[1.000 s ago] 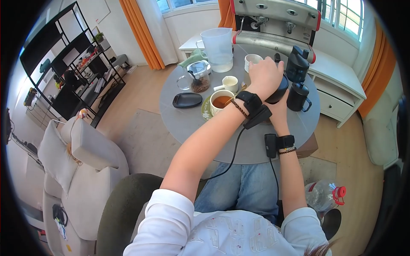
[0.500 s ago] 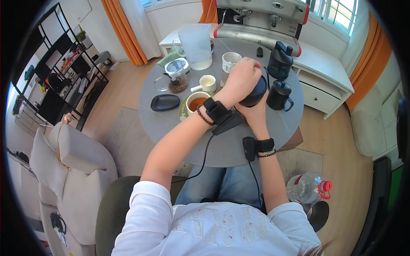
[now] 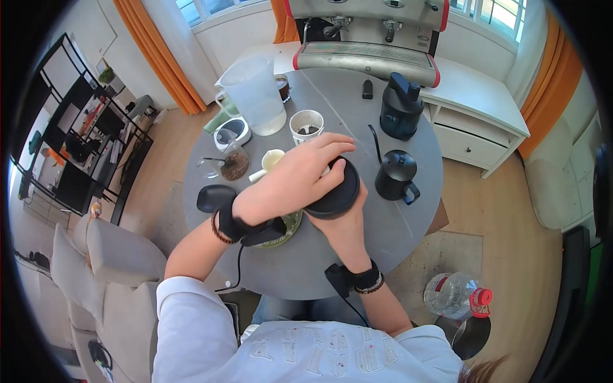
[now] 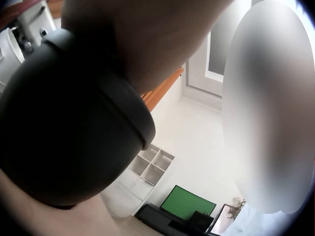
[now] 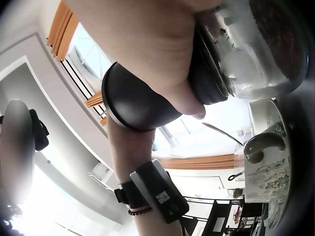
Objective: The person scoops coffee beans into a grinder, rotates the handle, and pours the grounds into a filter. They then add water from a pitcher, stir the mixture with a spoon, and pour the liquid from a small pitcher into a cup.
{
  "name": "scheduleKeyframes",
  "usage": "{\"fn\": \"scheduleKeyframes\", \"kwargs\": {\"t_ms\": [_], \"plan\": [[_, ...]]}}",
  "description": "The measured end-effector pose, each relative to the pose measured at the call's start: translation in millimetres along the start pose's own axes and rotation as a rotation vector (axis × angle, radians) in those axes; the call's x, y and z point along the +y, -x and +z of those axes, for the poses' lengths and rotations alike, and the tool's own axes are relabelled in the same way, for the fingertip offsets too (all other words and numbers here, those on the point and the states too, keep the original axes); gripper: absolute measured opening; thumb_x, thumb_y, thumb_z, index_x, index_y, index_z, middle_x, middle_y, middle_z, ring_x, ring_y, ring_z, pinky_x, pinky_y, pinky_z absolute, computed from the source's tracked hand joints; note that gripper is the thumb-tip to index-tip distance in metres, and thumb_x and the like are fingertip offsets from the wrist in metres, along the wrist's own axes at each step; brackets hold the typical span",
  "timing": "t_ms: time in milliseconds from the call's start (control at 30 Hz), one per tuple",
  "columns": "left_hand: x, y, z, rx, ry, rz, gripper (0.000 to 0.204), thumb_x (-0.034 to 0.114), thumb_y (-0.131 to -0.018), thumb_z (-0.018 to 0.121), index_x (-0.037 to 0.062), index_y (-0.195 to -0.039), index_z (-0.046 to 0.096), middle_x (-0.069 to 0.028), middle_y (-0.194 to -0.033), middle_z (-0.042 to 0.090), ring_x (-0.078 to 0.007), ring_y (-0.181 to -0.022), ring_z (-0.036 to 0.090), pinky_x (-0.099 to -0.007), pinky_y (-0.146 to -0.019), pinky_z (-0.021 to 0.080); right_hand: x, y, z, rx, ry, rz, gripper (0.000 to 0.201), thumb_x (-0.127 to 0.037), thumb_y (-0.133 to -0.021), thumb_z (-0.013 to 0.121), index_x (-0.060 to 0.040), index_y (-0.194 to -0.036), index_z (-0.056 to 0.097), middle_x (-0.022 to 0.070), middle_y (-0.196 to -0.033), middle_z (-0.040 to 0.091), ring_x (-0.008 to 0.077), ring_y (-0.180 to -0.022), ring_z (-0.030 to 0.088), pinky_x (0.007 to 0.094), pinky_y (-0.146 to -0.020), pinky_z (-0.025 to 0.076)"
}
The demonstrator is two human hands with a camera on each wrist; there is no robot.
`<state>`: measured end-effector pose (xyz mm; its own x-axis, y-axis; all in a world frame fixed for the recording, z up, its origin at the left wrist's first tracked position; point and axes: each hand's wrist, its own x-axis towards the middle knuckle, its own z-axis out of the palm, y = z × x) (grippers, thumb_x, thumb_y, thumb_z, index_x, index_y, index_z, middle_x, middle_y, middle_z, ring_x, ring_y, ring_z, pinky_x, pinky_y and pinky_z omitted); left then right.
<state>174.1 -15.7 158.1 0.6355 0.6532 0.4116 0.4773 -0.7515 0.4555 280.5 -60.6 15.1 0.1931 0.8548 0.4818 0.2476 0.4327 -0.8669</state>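
Observation:
A coffee grinder (image 3: 335, 195), with a black bowl-shaped top, is between my two hands. Its glass jar (image 5: 246, 64), seen in the right wrist view, contains dark brown grounds. My right hand (image 3: 345, 230) grips it from below. From the left, my left hand (image 3: 290, 182) reaches over the black top, its thumb and fingers spread across it; the left palm lies close over it in the left wrist view. A green saucer (image 3: 287, 233) shows under my left wrist. The right wrist view has a patterned cup (image 5: 268, 169) and a spoon (image 5: 221, 132) beside the jar.
Around the grey table (image 3: 396, 242) stand a black gooseneck kettle (image 3: 396, 172), a black lidded vessel (image 3: 402, 105), a patterned cup (image 3: 306, 118), a small cream cup (image 3: 271, 158), a glass pot with brown contents (image 3: 235, 165) and a clear pitcher (image 3: 255, 96). Behind is an espresso machine (image 3: 364, 56).
My head view has shifted. Both hands and the grinder have come left and closer to me. The left fingers, curled before, now lie straighter over the top; the left hand hides the tea cup.

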Motion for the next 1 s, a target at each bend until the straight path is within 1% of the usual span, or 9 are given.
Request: {"fn": "scheduleKeyframes", "kwargs": {"t_ms": [133,267,367,467,600,700,733,867,1000], "plan": [[23.8,2.3,-2.3,0.191,-0.649,-0.170,0.035,0.034,-0.087,0.065,-0.0003,-0.092,0.062,-0.0144,-0.090,0.061,-0.0300,-0.083,0.062,-0.0374,-0.074,0.049,-4.8,3.3,3.9,0.051,-0.006,0.025,0.109,-0.022,-0.060,0.093,-0.0030,-0.138,0.020,0.0222,-0.133,0.044,0.0345,-0.121,0.052,0.0431,-0.098,0.045],[25.5,13.0,6.0,0.329,-0.814,-0.286,0.051,0.048,-0.081,0.068,0.0037,-0.062,0.052,-0.0084,-0.055,0.052,-0.0265,-0.045,0.054,-0.0339,-0.043,0.042,-1.7,5.9,4.0,0.027,0.036,0.004,0.113,-0.024,-0.060,0.093,-0.0019,-0.138,0.015,0.0217,-0.136,0.040,0.0328,-0.125,0.049,0.0429,-0.102,0.043],[30.5,14.2,12.1,0.310,-0.795,-0.315,0.048,0.044,-0.084,0.067,0.0030,-0.063,0.053,-0.0107,-0.053,0.053,-0.0282,-0.045,0.057,-0.0349,-0.044,0.043,-3.0,4.4,5.7,0.095,0.058,-0.051,0.109,-0.022,-0.059,0.094,-0.0032,-0.139,0.021,0.0225,-0.131,0.047,0.0360,-0.119,0.053,0.0435,-0.097,0.046],[20.9,11.4,18.0,0.357,-0.721,-0.258,0.044,0.039,-0.087,0.064,0.0022,-0.064,0.054,-0.0139,-0.056,0.057,-0.0299,-0.048,0.059,-0.0370,-0.045,0.045,-3.2,3.7,6.3,0.107,0.050,0.010,0.110,-0.023,-0.060,0.093,-0.0026,-0.139,0.019,0.0234,-0.131,0.047,0.0369,-0.119,0.053,0.0437,-0.097,0.046],[18.5,13.0,20.7,0.359,-0.602,-0.246,0.041,0.033,-0.089,0.061,0.0005,-0.065,0.054,-0.0174,-0.057,0.058,-0.0335,-0.052,0.060,-0.0409,-0.049,0.047,-4.1,3.1,5.7,0.132,0.089,-0.028,0.110,-0.022,-0.061,0.092,-0.0027,-0.140,0.018,0.0248,-0.133,0.046,0.0370,-0.119,0.054,0.0430,-0.096,0.046],[8.5,15.9,13.2,0.297,-0.518,-0.135,0.042,0.033,-0.090,0.061,-0.0005,-0.065,0.053,-0.0187,-0.057,0.057,-0.0355,-0.053,0.060,-0.0414,-0.051,0.047,-12.7,-3.3,-4.0,0.010,0.037,0.114,0.107,-0.022,-0.063,0.091,-0.0035,-0.140,0.018,0.0246,-0.134,0.047,0.0347,-0.122,0.053,0.0416,-0.098,0.046],[8.0,16.5,9.8,0.257,-0.490,-0.118,0.043,0.034,-0.089,0.061,-0.0016,-0.066,0.053,-0.0204,-0.057,0.055,-0.0381,-0.056,0.059,-0.0425,-0.053,0.048,-7.3,-5.4,-8.6,-0.039,-0.004,0.019,0.108,-0.023,-0.063,0.090,-0.0021,-0.142,0.020,0.0209,-0.136,0.046,0.0297,-0.124,0.052,0.0392,-0.101,0.044],[-12.0,15.4,-5.6,0.111,-0.403,0.178,0.045,0.038,-0.091,0.057,-0.0038,-0.074,0.053,-0.0228,-0.069,0.057,-0.0416,-0.069,0.058,-0.0451,-0.062,0.047,2.6,-18.6,-33.0,-0.433,-0.204,0.084,0.108,-0.022,-0.061,0.092,0.0017,-0.143,0.026,0.0134,-0.139,0.047,0.0229,-0.124,0.050,0.0352,-0.107,0.039],[-21.7,11.1,-14.7,-0.001,-0.367,0.227,0.049,0.042,-0.093,0.053,-0.0049,-0.078,0.053,-0.0242,-0.072,0.056,-0.0431,-0.073,0.056,-0.0458,-0.067,0.046,1.5,-21.6,-33.6,-0.482,-0.238,0.113,0.090,-0.020,-0.066,0.089,0.0016,-0.137,0.038,0.0112,-0.130,0.054,0.0195,-0.119,0.052,0.0334,-0.103,0.041]]}}
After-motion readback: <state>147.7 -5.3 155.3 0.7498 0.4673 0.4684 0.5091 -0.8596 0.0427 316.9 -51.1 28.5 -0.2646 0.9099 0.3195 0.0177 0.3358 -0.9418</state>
